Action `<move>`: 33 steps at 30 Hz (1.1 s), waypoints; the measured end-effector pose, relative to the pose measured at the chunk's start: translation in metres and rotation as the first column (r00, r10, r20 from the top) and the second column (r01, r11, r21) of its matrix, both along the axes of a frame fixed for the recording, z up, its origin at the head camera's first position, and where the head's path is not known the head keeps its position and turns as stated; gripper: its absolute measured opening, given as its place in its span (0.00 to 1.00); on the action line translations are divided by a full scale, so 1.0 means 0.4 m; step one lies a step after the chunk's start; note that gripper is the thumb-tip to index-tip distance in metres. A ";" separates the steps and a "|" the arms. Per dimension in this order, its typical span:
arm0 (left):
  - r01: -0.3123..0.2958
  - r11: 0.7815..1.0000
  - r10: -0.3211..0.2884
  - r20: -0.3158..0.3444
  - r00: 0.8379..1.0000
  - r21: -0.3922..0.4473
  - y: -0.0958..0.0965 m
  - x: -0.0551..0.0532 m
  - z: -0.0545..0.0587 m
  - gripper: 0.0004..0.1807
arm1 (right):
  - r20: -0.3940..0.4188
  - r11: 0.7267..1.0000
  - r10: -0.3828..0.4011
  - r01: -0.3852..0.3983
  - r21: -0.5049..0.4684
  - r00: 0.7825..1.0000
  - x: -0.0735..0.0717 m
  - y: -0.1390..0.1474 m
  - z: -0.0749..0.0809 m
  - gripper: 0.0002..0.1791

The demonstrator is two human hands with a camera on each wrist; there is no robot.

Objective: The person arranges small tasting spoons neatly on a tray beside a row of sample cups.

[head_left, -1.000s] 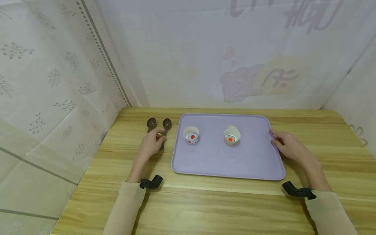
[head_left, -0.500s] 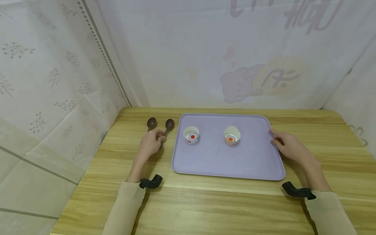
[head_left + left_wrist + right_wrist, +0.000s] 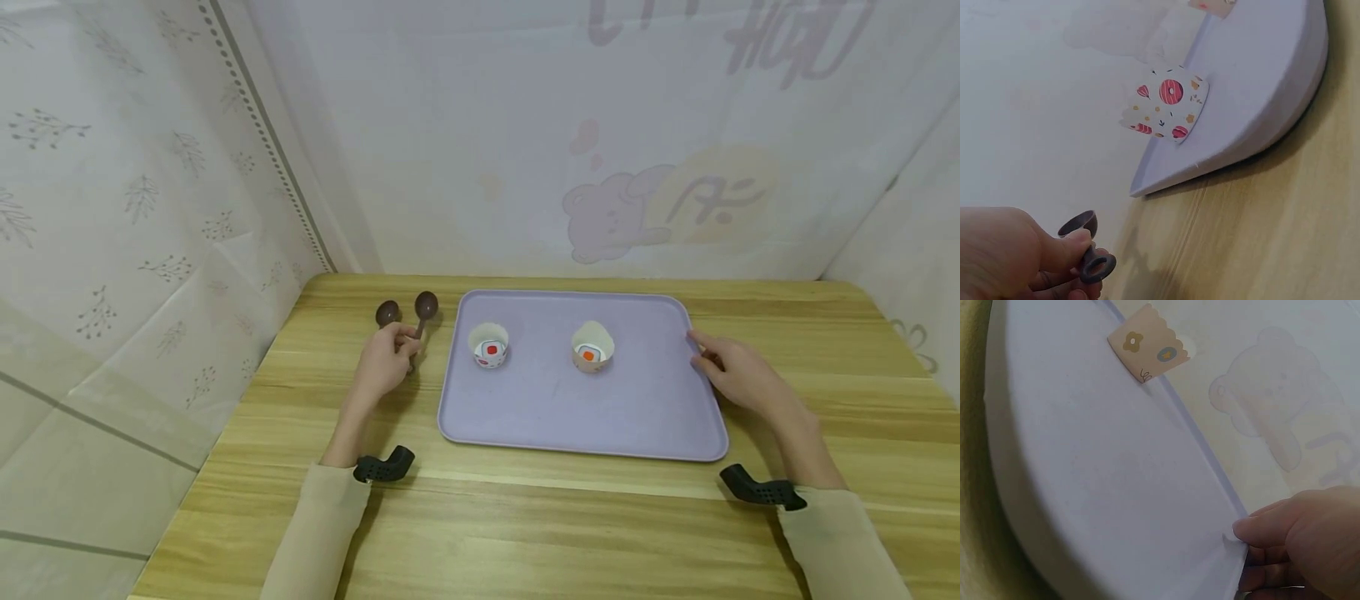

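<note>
My left hand [image 3: 382,362] pinches the handle of a dark brown spoon [image 3: 426,306] between thumb and fingers. In the left wrist view the spoon's ring-shaped handle end [image 3: 1098,268] sticks out below the thumb, and the spoon appears held above the table. A second brown spoon [image 3: 387,312] lies just behind that hand, its handle mostly hidden. At the lilac tray's [image 3: 570,417] right edge, my right hand [image 3: 742,375] grips the rim. Its thumb [image 3: 1252,530] lies on top and the other fingers curl on the outer side.
On the tray stand two paper baking cups: a white patterned one [image 3: 489,345] at left and a beige one [image 3: 592,347] near the middle. Each shows a small printed piece inside, red or orange. Wood-grain table [image 3: 525,525] surrounds the tray; a printed curtain [image 3: 450,167] hangs behind.
The held spoon first swung slightly right, then its bowl came back left and rose. My left hand shifted only a little. The right hand, tray and cups stay put.
</note>
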State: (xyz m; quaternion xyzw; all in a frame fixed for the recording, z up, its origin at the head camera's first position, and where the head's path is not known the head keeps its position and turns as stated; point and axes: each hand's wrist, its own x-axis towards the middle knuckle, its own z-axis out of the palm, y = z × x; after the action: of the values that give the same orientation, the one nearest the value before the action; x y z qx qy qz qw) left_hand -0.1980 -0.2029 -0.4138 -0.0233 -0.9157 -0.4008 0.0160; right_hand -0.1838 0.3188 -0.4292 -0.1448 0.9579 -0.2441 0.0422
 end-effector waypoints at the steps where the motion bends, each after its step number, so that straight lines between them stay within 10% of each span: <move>1: -0.002 1.000 0.002 0.003 1.000 0.016 0.001 0.001 0.002 0.13 | 0.001 1.000 0.000 0.000 0.001 1.000 0.000 0.000 0.001 0.28; 33: -0.016 0.988 0.029 -0.079 0.996 0.155 0.035 0.019 0.055 0.13 | -0.011 1.000 -0.015 0.015 -0.007 1.000 0.002 0.000 -0.002 0.27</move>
State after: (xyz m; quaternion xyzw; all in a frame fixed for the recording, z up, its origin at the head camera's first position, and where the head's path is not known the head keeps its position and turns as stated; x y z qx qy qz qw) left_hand -0.1903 -0.1888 -0.3917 -0.0280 -0.8808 -0.4690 0.0594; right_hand -0.1829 0.3189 -0.4299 -0.1391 0.9584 -0.2468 0.0347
